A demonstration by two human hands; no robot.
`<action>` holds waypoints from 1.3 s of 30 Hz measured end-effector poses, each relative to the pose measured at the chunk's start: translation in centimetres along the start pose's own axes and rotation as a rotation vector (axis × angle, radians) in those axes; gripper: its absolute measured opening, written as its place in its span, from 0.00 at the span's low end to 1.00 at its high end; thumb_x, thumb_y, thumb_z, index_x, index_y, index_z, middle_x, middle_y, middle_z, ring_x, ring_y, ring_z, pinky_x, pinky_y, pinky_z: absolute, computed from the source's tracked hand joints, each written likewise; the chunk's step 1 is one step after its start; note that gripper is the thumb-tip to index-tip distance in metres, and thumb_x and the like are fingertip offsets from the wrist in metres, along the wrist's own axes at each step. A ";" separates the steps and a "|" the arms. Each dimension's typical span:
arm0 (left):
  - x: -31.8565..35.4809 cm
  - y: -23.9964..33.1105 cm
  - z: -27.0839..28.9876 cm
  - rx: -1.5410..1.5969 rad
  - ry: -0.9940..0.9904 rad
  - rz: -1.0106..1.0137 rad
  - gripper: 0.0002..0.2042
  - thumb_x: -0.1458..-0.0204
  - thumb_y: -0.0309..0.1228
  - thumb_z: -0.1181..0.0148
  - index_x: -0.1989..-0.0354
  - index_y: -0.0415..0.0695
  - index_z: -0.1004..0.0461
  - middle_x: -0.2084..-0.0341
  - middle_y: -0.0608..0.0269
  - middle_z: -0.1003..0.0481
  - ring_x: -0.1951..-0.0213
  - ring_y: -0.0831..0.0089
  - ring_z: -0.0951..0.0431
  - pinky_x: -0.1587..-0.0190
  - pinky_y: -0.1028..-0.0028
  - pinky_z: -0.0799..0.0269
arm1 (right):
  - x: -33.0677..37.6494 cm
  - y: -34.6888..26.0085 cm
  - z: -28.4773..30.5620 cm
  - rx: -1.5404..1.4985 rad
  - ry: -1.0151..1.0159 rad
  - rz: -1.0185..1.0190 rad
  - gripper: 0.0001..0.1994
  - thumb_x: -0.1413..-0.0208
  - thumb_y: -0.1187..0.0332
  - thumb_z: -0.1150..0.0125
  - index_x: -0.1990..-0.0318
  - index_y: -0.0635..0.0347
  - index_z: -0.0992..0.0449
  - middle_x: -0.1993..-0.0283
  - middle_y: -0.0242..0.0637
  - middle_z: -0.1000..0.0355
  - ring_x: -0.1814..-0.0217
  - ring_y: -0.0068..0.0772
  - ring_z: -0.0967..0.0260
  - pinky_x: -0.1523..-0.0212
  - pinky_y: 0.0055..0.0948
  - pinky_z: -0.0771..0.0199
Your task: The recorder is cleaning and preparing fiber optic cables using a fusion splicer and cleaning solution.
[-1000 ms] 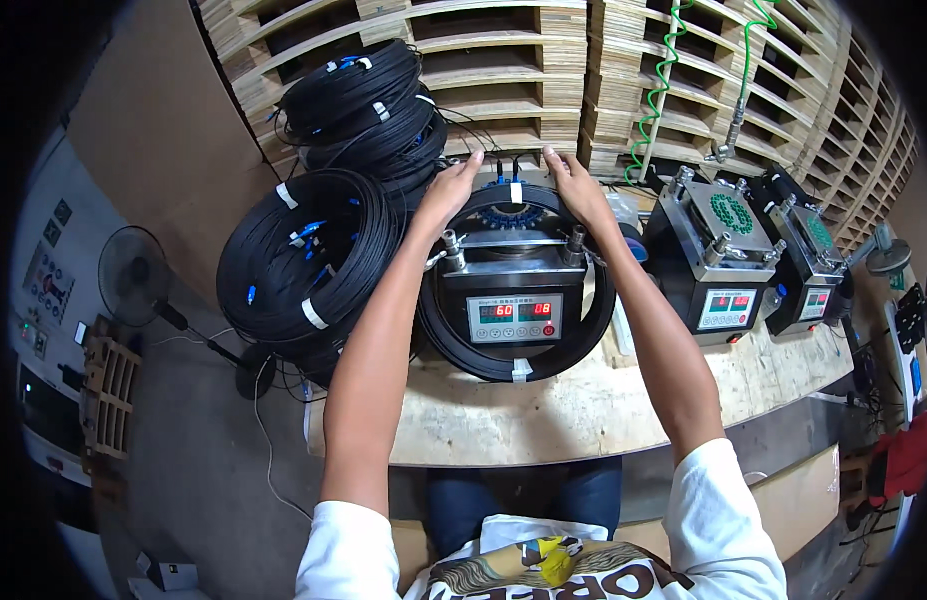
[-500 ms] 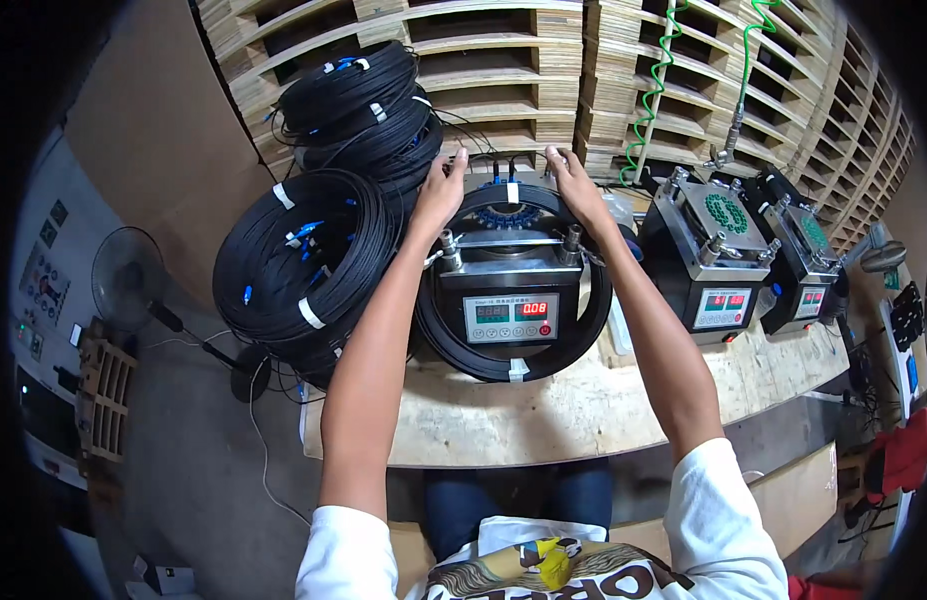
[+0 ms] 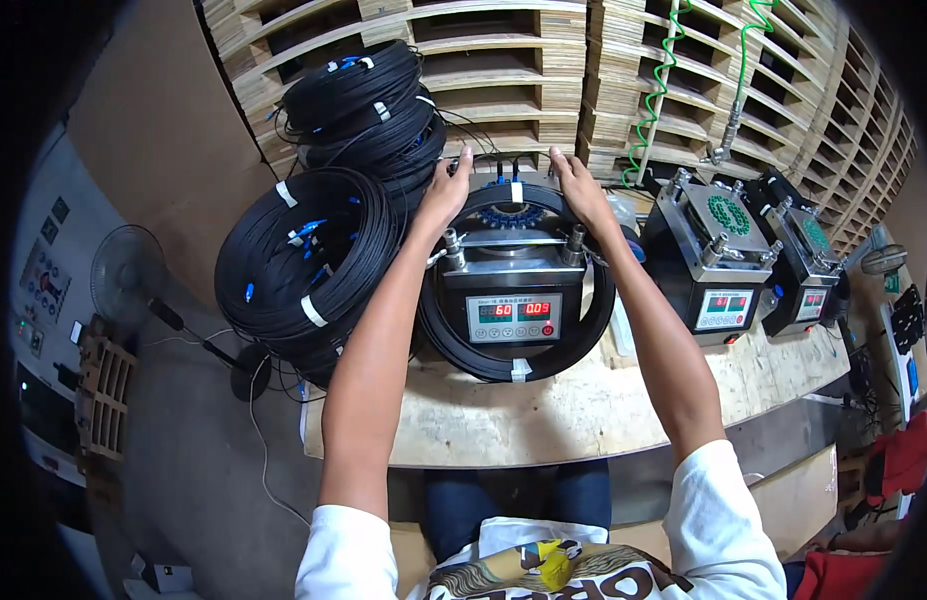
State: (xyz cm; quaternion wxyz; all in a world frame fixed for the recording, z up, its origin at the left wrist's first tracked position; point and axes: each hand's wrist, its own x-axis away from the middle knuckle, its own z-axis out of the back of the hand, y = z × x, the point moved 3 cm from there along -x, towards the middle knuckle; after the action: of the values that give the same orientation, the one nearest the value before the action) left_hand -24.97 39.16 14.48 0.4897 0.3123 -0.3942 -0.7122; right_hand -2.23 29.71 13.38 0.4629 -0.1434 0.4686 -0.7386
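Observation:
A ring of black cable (image 3: 483,369), bound with white tape, lies around a polishing machine (image 3: 510,268) with a silver top and a lit control panel (image 3: 513,318). Blue connectors (image 3: 508,181) stand at the machine's far side, with more in a circle on its top. My left hand (image 3: 445,192) is at the ring's far left, thumb stretched away from me and fingers partly hidden. Across from it, my right hand (image 3: 580,192) is at the far right of the ring, its thumb apart from its fingers. Whether the palms press the cable I cannot tell.
Large coils of black cable (image 3: 368,260) are stacked at left. Two similar machines (image 3: 711,250) stand at right on the wooden table (image 3: 453,425). Wooden pallets (image 3: 483,60) rise behind, with green coiled hoses (image 3: 655,85). A fan (image 3: 128,275) stands at far left.
Red digits now show in the panel's left window, which was dark before, and the right reading differs. My hands have barely moved, and the cable ring stays around the machine.

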 end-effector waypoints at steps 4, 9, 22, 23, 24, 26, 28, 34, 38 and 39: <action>0.6 0.8 -0.3 -0.029 0.036 0.017 0.49 0.44 0.70 0.60 0.28 0.36 0.48 0.33 0.32 0.43 0.30 0.43 0.44 0.30 0.56 0.48 | -1.2 1.6 -0.4 -0.089 -0.037 0.067 0.44 0.41 0.29 0.59 0.34 0.62 0.35 0.40 0.67 0.32 0.32 0.64 0.38 0.33 0.46 0.41; 0.6 0.7 0.0 -0.047 0.048 0.010 0.49 0.44 0.69 0.59 0.29 0.35 0.48 0.33 0.32 0.43 0.30 0.43 0.44 0.29 0.57 0.49 | -1.0 1.3 -0.5 -0.106 -0.045 0.077 0.43 0.40 0.30 0.58 0.33 0.61 0.35 0.40 0.66 0.32 0.33 0.65 0.38 0.33 0.46 0.40; -0.5 -0.2 -0.3 0.001 0.031 -0.041 0.48 0.42 0.70 0.63 0.29 0.36 0.47 0.32 0.33 0.43 0.30 0.45 0.44 0.29 0.57 0.49 | 0.3 0.0 0.4 -0.008 0.020 -0.001 0.43 0.40 0.31 0.58 0.34 0.62 0.35 0.41 0.66 0.31 0.33 0.65 0.37 0.33 0.47 0.39; -0.4 0.0 -0.4 0.002 0.029 -0.043 0.48 0.42 0.70 0.63 0.29 0.36 0.47 0.32 0.33 0.43 0.30 0.45 0.44 0.29 0.57 0.49 | 0.1 0.2 0.3 -0.058 -0.006 0.027 0.42 0.40 0.31 0.58 0.35 0.62 0.34 0.41 0.65 0.31 0.33 0.65 0.37 0.33 0.46 0.39; -0.3 0.1 -0.5 0.011 0.022 -0.029 0.48 0.42 0.69 0.63 0.29 0.35 0.47 0.33 0.33 0.43 0.30 0.44 0.44 0.30 0.57 0.48 | -0.1 0.5 0.4 -0.056 -0.004 0.026 0.42 0.40 0.31 0.58 0.35 0.62 0.34 0.41 0.65 0.31 0.33 0.65 0.37 0.33 0.46 0.39; -0.2 -0.2 -0.1 0.015 0.022 -0.011 0.48 0.42 0.69 0.62 0.29 0.35 0.47 0.33 0.33 0.43 0.30 0.44 0.44 0.30 0.57 0.48 | 0.3 0.0 0.0 -0.082 -0.004 0.039 0.41 0.39 0.33 0.57 0.36 0.63 0.33 0.41 0.65 0.31 0.33 0.64 0.37 0.33 0.45 0.40; -0.1 0.0 0.1 -0.001 0.029 -0.023 0.47 0.42 0.68 0.61 0.29 0.35 0.46 0.34 0.32 0.42 0.30 0.44 0.43 0.30 0.57 0.47 | 0.5 -0.2 0.1 -0.091 -0.013 0.048 0.41 0.39 0.33 0.57 0.36 0.63 0.34 0.41 0.66 0.31 0.33 0.64 0.37 0.33 0.45 0.40; 0.3 0.3 0.1 -0.021 0.023 -0.014 0.47 0.42 0.68 0.60 0.30 0.35 0.46 0.34 0.31 0.42 0.30 0.44 0.43 0.30 0.57 0.48 | 1.0 -0.7 0.5 -0.032 0.019 0.031 0.41 0.39 0.33 0.57 0.35 0.62 0.34 0.42 0.68 0.31 0.34 0.65 0.36 0.35 0.47 0.38; 0.2 0.3 -0.1 0.000 0.018 0.013 0.48 0.42 0.69 0.61 0.29 0.35 0.46 0.33 0.31 0.43 0.30 0.44 0.44 0.30 0.58 0.48 | 0.9 -0.5 0.5 0.103 0.079 -0.039 0.41 0.40 0.32 0.57 0.35 0.61 0.33 0.43 0.67 0.30 0.35 0.65 0.36 0.35 0.49 0.38; 0.2 0.2 -0.1 0.005 0.014 0.008 0.48 0.42 0.69 0.61 0.29 0.35 0.47 0.33 0.32 0.43 0.30 0.44 0.44 0.29 0.58 0.49 | 0.8 -0.4 0.5 0.103 0.079 -0.037 0.41 0.40 0.32 0.57 0.35 0.61 0.33 0.43 0.67 0.30 0.35 0.65 0.36 0.35 0.49 0.38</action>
State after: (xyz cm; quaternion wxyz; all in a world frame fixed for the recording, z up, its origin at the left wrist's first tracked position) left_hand -24.89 38.93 14.64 0.4947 0.3169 -0.3939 -0.7068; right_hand -2.59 28.80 13.81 0.4369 -0.0989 0.4453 -0.7753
